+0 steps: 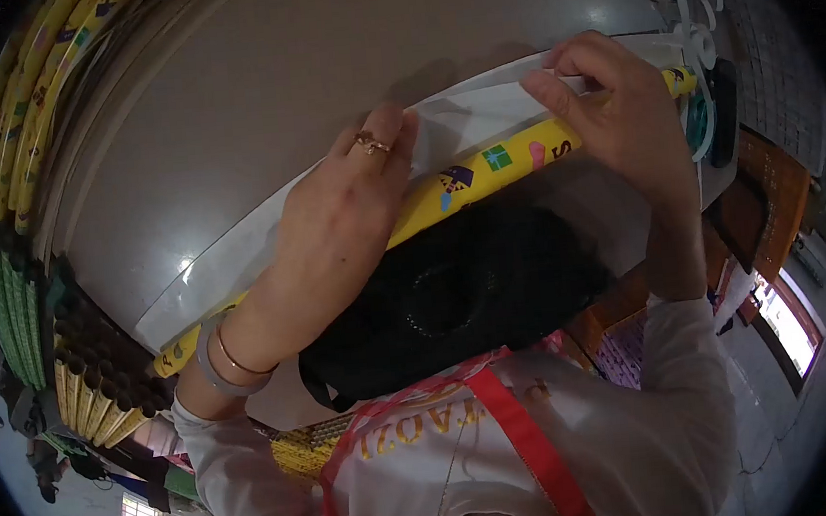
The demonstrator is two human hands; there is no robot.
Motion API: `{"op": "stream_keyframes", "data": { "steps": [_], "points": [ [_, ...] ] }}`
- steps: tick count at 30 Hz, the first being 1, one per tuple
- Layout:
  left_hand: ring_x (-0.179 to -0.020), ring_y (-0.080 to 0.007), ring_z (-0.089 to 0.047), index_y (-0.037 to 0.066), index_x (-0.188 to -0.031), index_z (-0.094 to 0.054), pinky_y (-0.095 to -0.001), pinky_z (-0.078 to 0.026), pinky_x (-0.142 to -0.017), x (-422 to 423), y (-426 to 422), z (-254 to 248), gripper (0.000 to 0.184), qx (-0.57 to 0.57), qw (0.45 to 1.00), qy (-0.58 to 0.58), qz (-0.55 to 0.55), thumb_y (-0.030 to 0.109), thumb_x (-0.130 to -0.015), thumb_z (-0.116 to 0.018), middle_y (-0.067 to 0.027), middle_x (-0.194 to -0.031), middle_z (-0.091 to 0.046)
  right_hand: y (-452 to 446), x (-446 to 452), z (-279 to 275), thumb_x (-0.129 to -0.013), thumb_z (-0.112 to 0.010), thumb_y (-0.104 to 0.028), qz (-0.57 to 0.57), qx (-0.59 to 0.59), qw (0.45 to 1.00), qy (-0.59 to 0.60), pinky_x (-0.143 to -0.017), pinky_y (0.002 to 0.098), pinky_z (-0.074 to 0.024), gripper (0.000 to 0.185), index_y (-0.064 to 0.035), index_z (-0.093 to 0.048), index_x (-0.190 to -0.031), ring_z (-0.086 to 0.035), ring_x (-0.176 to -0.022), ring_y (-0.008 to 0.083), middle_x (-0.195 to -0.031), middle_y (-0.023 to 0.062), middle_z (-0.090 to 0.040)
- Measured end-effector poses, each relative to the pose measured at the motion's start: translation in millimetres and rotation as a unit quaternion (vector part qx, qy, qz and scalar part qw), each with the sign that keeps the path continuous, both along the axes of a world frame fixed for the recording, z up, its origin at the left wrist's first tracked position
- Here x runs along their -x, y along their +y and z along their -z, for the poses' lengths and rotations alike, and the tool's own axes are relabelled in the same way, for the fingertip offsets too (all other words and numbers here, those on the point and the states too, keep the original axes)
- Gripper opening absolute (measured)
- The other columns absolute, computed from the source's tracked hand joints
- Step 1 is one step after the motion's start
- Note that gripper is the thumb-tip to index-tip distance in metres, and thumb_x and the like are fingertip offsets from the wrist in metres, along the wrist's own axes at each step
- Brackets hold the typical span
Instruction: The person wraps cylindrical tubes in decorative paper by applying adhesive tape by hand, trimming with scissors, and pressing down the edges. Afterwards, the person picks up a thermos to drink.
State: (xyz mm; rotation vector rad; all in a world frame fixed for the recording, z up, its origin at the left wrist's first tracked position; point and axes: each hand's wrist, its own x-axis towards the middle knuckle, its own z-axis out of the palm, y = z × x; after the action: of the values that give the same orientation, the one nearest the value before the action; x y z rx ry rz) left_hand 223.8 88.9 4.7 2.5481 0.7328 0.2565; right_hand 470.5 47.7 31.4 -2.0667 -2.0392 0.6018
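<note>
A yellow printed roll of wrapping paper [475, 177] lies slantwise across the table in front of me. Along its far side stretches a white sheet [479, 107], which looks like the paper's unprinted back. My left hand [345, 200], with a ring and bracelets, lies over the left half of the roll, fingers pressed together and bent at the paper. Near the right end, my right hand [619, 96] is closed, thumb and bent fingers at the roll and sheet edge. Its palm side is hidden. Close to my body, a black cloth bundle [453, 274] sits below the roll.
Finished-looking yellow rolls [33, 113] stand at the upper left, above green rolls [10, 309] and gold tubes [95, 404]. White ribbon loops [697, 42] hang by the table's right end. A wooden stool or chair [768, 201] is at the right.
</note>
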Motion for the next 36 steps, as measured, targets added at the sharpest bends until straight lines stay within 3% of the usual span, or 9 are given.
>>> {"op": "stream_keyframes", "data": {
  "steps": [2, 11, 17, 23, 26, 28, 29, 31, 36],
  "points": [
    [-0.090, -0.0216, -0.054, -0.007, -0.111, -0.053, -0.0298, -0.051, -0.069, 0, 3, -3, 0.040, 0.007, 1.000, 0.004, 0.013, 0.000, -0.072, -0.058, -0.0093, -0.107, -0.044, 0, -13, -4, -0.083, -0.066, -0.031, 0.054, 0.037, 0.998, 0.025, -0.061, 0.0262, -0.0464, 0.030, -0.0015, -0.062, -0.084, -0.057, -0.068, 0.0132, -0.076, 0.0048, -0.059],
    [-0.088, -0.0201, -0.056, -0.006, -0.113, -0.053, -0.0301, -0.052, -0.066, 1, 12, -5, 0.043, 0.033, 0.998, 0.009, 0.044, -0.001, -0.071, -0.059, -0.0091, -0.106, -0.046, -1, -59, -3, -0.084, -0.062, -0.039, 0.163, 0.125, 0.976, 0.078, -0.069, 0.0265, -0.0482, 0.033, -0.0077, -0.061, -0.095, -0.061, -0.079, 0.0128, -0.083, 0.0040, -0.062],
    [-0.088, -0.0186, -0.056, -0.005, -0.098, -0.058, -0.0277, -0.051, -0.062, -3, 31, -3, 0.031, -0.066, 0.992, 0.010, 0.106, 0.002, -0.067, -0.061, -0.0078, -0.099, -0.052, -7, -46, 2, -0.083, -0.065, -0.034, 0.162, 0.064, 0.984, 0.040, -0.069, 0.0258, -0.0482, 0.031, -0.0062, -0.060, -0.095, -0.062, -0.078, 0.0143, -0.084, 0.0049, -0.062],
    [-0.099, -0.0217, -0.055, 0.000, -0.092, -0.060, -0.0332, -0.046, -0.075, -2, 62, -1, 0.024, -0.092, 0.969, -0.032, 0.229, 0.007, -0.068, -0.058, -0.0065, -0.102, -0.057, -10, -41, 10, -0.081, -0.067, -0.030, 0.152, 0.003, 0.988, 0.015, -0.068, 0.0259, -0.0487, 0.027, -0.0054, -0.060, -0.091, -0.061, -0.075, 0.0138, -0.083, 0.0052, -0.061],
    [-0.116, -0.0219, -0.047, 0.003, -0.096, -0.060, -0.0359, -0.040, -0.090, -9, 73, -5, 0.027, -0.061, 0.959, 0.001, 0.278, 0.012, -0.071, -0.057, -0.0045, -0.118, -0.054, -11, -42, 12, -0.081, -0.068, -0.028, 0.146, -0.004, 0.989, 0.005, -0.067, 0.0268, -0.0486, 0.026, -0.0052, -0.060, -0.090, -0.061, -0.073, 0.0135, -0.083, 0.0043, -0.061],
    [-0.131, -0.0179, -0.034, 0.012, -0.114, -0.058, -0.0381, -0.033, -0.101, -19, 74, -4, 0.044, -0.097, 0.949, 0.051, 0.295, 0.012, -0.071, -0.063, 0.0033, -0.137, -0.043, -13, -44, 14, -0.081, -0.068, -0.028, 0.145, -0.013, 0.989, 0.010, -0.066, 0.0269, -0.0483, 0.026, -0.0054, -0.060, -0.089, -0.060, -0.072, 0.0135, -0.082, 0.0039, -0.061],
    [-0.131, -0.0179, -0.034, 0.012, -0.114, -0.058, -0.0381, -0.033, -0.101, -22, 76, -5, 0.044, -0.096, 0.949, 0.051, 0.295, 0.012, -0.071, -0.063, 0.0033, -0.137, -0.043, -14, -45, 16, -0.081, -0.068, -0.028, 0.142, -0.022, 0.989, 0.015, -0.066, 0.0270, -0.0481, 0.025, -0.0055, -0.059, -0.089, -0.060, -0.072, 0.0136, -0.082, 0.0034, -0.061],
    [-0.137, -0.0148, -0.022, 0.019, -0.131, -0.045, -0.0398, -0.024, -0.110, -28, 82, -5, 0.066, -0.070, 0.954, 0.032, 0.291, 0.013, -0.069, -0.067, 0.0075, -0.145, -0.031, -14, -45, 19, -0.080, -0.068, -0.030, 0.130, -0.053, 0.990, 0.011, -0.062, 0.0286, -0.0488, 0.029, -0.0042, -0.058, -0.087, -0.062, -0.070, 0.0169, -0.080, 0.0062, -0.060],
    [-0.138, -0.0126, -0.016, 0.023, -0.139, -0.035, -0.0422, -0.018, -0.113, -40, 88, -5, 0.079, -0.083, 0.934, 0.075, 0.340, 0.013, -0.068, -0.068, 0.0114, -0.147, -0.025, -13, -44, 21, -0.080, -0.068, -0.033, 0.127, -0.079, 0.989, -0.002, -0.059, 0.0309, -0.0497, 0.033, -0.0025, -0.057, -0.086, -0.065, -0.071, 0.0216, -0.081, 0.0092, -0.059]
  ]
}}
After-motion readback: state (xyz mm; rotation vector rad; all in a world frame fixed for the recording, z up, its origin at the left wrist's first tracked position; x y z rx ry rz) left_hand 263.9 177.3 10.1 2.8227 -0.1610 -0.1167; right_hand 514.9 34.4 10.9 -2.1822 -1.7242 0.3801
